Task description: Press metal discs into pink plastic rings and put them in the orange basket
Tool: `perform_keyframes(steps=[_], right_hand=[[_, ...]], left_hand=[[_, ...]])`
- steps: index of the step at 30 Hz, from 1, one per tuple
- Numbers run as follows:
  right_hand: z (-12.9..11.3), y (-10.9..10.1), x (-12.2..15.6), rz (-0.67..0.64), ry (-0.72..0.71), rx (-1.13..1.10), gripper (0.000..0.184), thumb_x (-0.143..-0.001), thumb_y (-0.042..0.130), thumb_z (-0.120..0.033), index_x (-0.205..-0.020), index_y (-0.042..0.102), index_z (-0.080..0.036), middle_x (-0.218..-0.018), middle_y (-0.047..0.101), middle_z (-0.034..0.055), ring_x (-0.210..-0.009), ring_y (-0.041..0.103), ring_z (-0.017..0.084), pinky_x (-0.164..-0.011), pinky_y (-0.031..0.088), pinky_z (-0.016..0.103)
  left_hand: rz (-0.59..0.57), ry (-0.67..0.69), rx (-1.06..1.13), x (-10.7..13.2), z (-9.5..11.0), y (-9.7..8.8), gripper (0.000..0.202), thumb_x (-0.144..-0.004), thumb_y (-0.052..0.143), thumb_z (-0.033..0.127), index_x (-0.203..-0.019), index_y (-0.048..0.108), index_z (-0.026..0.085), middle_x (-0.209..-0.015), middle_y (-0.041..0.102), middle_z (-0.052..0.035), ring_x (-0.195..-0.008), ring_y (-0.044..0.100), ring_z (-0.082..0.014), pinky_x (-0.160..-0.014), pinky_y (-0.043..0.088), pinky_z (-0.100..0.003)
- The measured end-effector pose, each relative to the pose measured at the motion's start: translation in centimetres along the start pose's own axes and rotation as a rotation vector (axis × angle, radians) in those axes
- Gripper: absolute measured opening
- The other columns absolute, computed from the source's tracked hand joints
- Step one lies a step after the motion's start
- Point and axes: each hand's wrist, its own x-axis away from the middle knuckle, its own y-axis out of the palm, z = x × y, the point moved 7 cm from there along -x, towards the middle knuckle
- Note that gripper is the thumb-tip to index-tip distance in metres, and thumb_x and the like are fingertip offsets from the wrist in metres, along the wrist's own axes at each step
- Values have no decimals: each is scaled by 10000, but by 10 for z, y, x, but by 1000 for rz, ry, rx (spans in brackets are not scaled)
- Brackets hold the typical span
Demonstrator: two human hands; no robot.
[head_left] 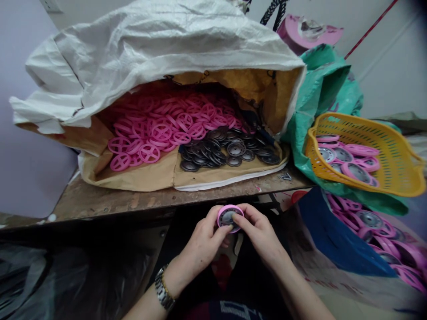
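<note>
Between my two hands is a small toy wheel [229, 216], a pink ring with a grey disc seated in its face. My left hand [207, 235] grips its left side, thumb on the disc's lower edge. On the right side my right hand [256, 226] holds the rim, its thumb lying on the disc. Beyond them a white sack [160, 40] lies open on its side. Many pink spoked rings [162, 131] are heaped inside it at the left. Dark grey discs [236, 148] lie in a pile at the right of its mouth.
The sack rests on a worn wooden bench [133, 200]. To the right, a yellow basket [396, 155] holds several pink wheels with grey discs, over green plastic [328, 84]. Below it, a blue-lined bag [343, 240] holds more such wheels. A pink tape roll [296, 33] stands behind.
</note>
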Motion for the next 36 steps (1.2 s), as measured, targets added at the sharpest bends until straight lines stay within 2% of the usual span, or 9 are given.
perform_keyframes(steps=[5, 9, 12, 15, 21, 25, 28, 32, 36], right_hand=[[-2, -1, 6, 34, -8, 25, 168, -771, 669, -361, -767, 651, -194, -679, 578, -28, -655, 504, 140, -619, 427, 242], [1, -9, 13, 41, 0, 43, 223, -767, 673, -405, -725, 633, -190, -654, 560, -28, -641, 493, 142, -615, 410, 250], [1, -17, 18, 16, 17, 83, 248, -770, 670, -427, -717, 638, -187, -648, 564, -19, -640, 503, 150, -614, 418, 257], [-15, -37, 22, 63, -24, 207, 232, -787, 654, -430, -761, 671, -200, -692, 617, -2, -673, 545, 169, -633, 444, 268], [-102, -140, 19, 582, -293, 596, 294, -748, 636, -503, -896, 700, -257, -793, 693, 50, -744, 615, 263, -698, 466, 378], [-147, -223, -10, 891, -255, 974, 259, -853, 576, -345, -1060, 706, -259, -947, 722, 148, -874, 647, 315, -720, 426, 422], [-157, -260, -39, 891, -269, 1180, 398, -876, 573, -264, -1264, 627, -194, -1214, 655, 232, -1155, 591, 367, -854, 414, 445], [-145, -253, -45, 784, -447, 1203, 502, -894, 550, -404, -1343, 556, -181, -1325, 580, 249, -1259, 520, 387, -974, 414, 459], [-123, -192, -18, 642, -623, 1062, 451, -901, 521, -462, -1275, 598, -222, -1237, 655, 140, -1069, 648, 323, -952, 493, 490]], left_hand=[[36, 79, -98, 3, 3, 4, 274, -909, 531, 283, -1172, 590, 236, -971, 670, -41, -838, 643, -194, -714, 499, -247], [-18, 95, -90, 4, 2, 13, 286, -928, 505, 302, -1188, 596, 225, -883, 680, -40, -724, 638, -178, -669, 489, -251], [-58, 43, -46, 3, -1, 24, 392, -929, 501, 321, -1306, 542, 221, -884, 693, -45, -641, 631, -166, -657, 506, -271], [-58, 59, -72, 2, 2, 32, 537, -911, 541, 333, -1430, 448, 232, -1005, 707, -71, -797, 664, -202, -787, 522, -311], [38, 246, -258, -4, 27, 11, 407, -916, 547, 308, -1311, 589, 221, -1065, 689, -92, -947, 641, -225, -878, 497, -332], [164, 476, -465, -14, 67, -24, 294, -942, 514, 279, -1185, 659, 201, -1039, 700, -99, -976, 628, -231, -909, 475, -345], [255, 623, -688, -31, 100, -46, 298, -959, 473, 249, -1200, 633, 179, -1074, 687, -108, -1002, 601, -235, -915, 468, -361], [343, 635, -1060, -71, 130, -68, 313, -954, 446, 201, -1206, 623, 141, -1043, 668, -117, -995, 577, -248, -915, 474, -384], [346, 534, -1373, -117, 142, -84, 357, -931, 419, 118, -1215, 631, 167, -1081, 643, -120, -1052, 564, -252, -907, 485, -363]])
